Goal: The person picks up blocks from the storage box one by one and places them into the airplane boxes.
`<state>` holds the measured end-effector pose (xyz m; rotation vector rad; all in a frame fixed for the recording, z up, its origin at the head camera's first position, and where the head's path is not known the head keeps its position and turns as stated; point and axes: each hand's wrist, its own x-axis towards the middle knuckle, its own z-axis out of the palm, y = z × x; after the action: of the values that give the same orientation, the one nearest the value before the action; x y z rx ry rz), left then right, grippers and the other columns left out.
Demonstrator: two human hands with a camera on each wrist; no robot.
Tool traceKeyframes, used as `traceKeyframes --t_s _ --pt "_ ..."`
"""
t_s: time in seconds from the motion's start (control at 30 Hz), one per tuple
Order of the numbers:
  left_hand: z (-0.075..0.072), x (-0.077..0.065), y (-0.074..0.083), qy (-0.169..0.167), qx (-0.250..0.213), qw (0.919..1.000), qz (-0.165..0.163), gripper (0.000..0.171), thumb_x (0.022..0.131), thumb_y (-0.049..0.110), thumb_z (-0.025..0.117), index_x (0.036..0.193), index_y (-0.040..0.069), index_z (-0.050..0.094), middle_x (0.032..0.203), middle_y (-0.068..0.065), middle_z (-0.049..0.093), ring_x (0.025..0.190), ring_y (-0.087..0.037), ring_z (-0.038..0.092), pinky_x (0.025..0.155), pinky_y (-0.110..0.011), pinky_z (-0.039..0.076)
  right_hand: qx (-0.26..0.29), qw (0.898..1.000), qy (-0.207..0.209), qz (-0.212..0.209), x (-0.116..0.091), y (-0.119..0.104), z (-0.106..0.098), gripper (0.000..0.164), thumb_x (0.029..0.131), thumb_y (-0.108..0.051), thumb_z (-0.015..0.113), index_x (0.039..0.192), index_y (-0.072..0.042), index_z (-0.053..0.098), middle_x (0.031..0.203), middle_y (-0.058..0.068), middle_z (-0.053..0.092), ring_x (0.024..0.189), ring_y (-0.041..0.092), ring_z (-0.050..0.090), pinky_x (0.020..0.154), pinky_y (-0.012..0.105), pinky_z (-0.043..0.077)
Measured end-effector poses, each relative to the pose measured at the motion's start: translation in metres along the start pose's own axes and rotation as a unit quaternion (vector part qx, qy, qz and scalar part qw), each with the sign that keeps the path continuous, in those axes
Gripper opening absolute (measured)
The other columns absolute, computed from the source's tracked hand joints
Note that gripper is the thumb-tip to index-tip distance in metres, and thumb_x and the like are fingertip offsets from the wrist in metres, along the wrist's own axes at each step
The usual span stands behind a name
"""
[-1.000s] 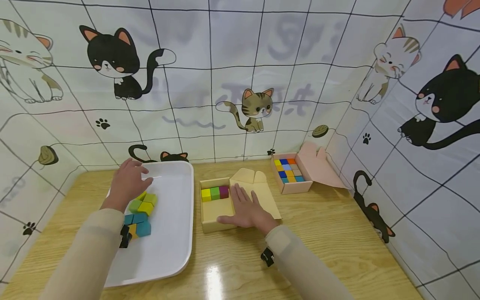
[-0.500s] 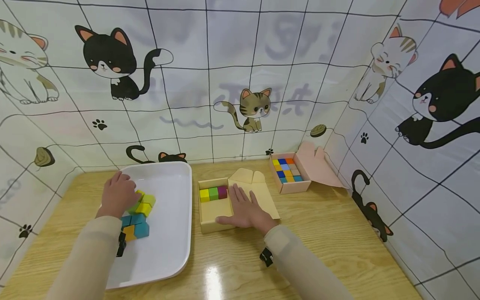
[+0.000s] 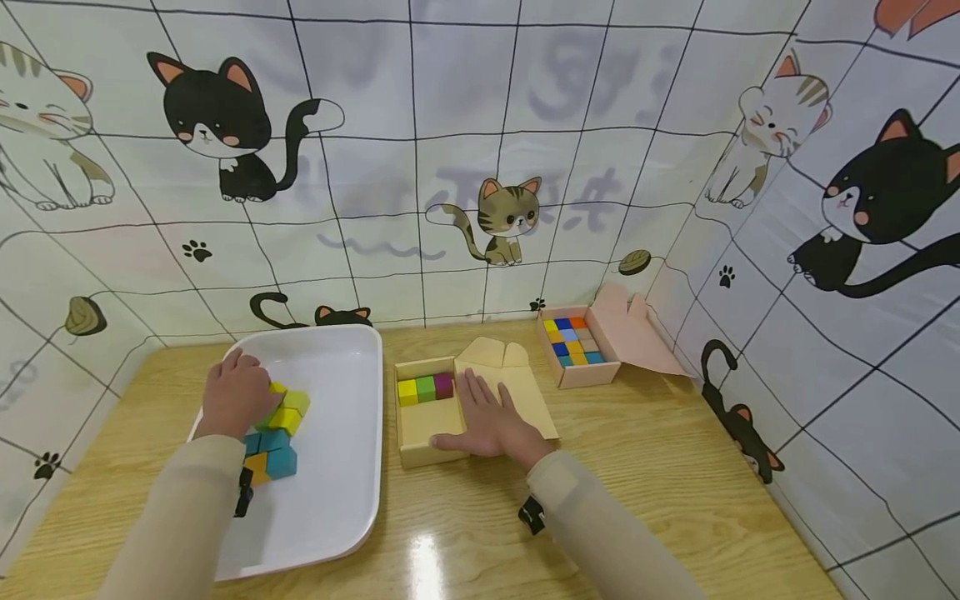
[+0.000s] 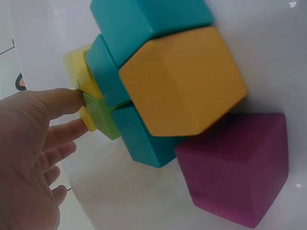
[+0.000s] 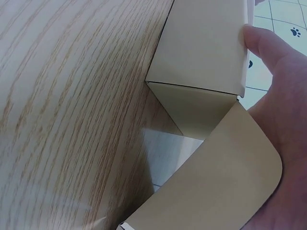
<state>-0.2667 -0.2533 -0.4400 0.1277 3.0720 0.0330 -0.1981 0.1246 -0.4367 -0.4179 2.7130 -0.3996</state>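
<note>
Directly between the thumb and forefinger of my left hand sits a yellow block, at the far end of the cluster in the white tray. I seem to be pinching it, though how firmly I can't tell; my other fingers are loosely bent. Being a cube, it has no long axis to line up with. My left hand is plainly the nearer one: my right hand lies flat, fingers spread, gripping nothing, across the cream box and its folded-back lid. A green block crowds the yellow one, and towards me come teal blocks, an orange block and a purple block. Rightward, the tray's rim and the box's side wall stand between my left hand and the row of cubes inside. Farther off on the counter is an open pink box.
</note>
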Motion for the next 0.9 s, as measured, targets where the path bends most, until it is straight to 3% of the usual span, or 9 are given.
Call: traceKeyframes --t_s 0.23,0.43,0.63,0.9 --pt "-0.001 -0.001 -0.001 0.017 0.006 0.9998 0.004 0.037 0.086 0.025 0.063 0.1 -0.009 0.069 0.134 -0.034 0.045 0.136 -0.055 0.02 0.114 -0.068 0.021 -0.001 1.0 0.001 0.0 0.0 0.0 0.001 0.109 0.084 -0.075 0.048 0.157 -0.011 -0.002 0.166 0.008 -0.004 0.155 0.026 0.001 0.124 0.055 -0.001" --pt "-0.014 -0.003 0.001 0.079 -0.024 0.9965 0.007 0.037 0.085 0.025 0.059 0.1 -0.008 0.069 0.135 -0.032 0.043 0.137 -0.053 0.019 0.113 -0.069 0.021 -0.002 1.0 0.001 0.004 -0.001 0.0 0.0 0.109 0.084 -0.076 0.047 0.157 -0.011 -0.002 0.166 0.007 -0.004 0.155 0.025 0.001 0.124 0.054 -0.001" --pt "-0.037 -0.003 0.016 0.14 -0.068 0.9875 0.023 0.035 0.086 0.025 0.061 0.102 -0.005 0.069 0.137 -0.028 0.044 0.142 -0.048 0.018 0.114 -0.068 0.018 0.001 1.0 0.003 0.004 -0.002 -0.001 -0.001 0.11 0.084 -0.075 0.048 0.157 -0.011 -0.002 0.166 0.008 -0.003 0.155 0.026 0.001 0.124 0.055 -0.001" --pt "-0.062 -0.003 0.048 0.167 -0.089 0.9784 0.084 0.034 0.086 0.027 0.063 0.103 -0.002 0.07 0.138 -0.023 0.047 0.145 -0.043 0.02 0.117 -0.064 0.018 0.004 1.0 -0.001 0.007 -0.002 -0.002 -0.002 0.11 0.084 -0.076 0.047 0.157 -0.011 -0.003 0.166 0.007 -0.005 0.155 0.026 0.0 0.124 0.054 -0.003"
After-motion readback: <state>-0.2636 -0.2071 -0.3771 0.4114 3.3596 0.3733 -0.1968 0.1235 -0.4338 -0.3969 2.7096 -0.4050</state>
